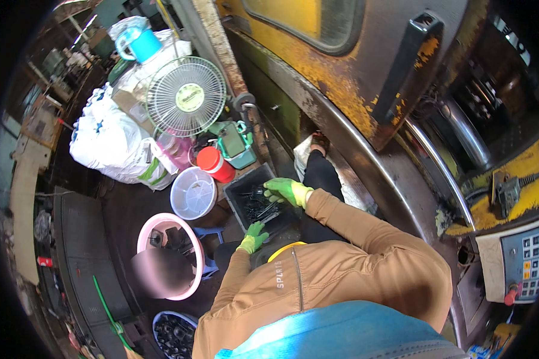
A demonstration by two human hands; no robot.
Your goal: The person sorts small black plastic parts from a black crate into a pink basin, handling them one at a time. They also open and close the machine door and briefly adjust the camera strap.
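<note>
A dark grey rectangular bin (236, 210) sits in front of me, holding many thin black parts (257, 204) in a loose heap. My left hand (253, 238), in a green-yellow glove, rests at the bin's near edge with its fingers stretched out and nothing visible in them. Over the bin's right side is my right hand (287, 191), gloved the same way. Its fingers curl inward above the parts; whatever they hold is too small to make out.
Left of the bin stand a pale plastic basin (193, 192), a pink tub (200, 263) of black pieces and a blue stool (211, 232). Beyond are a red-lidded container (217, 164), a fan (185, 99) and white sacks (111, 143). A yellow machine door (341, 78) and control panel (528, 263) flank my right.
</note>
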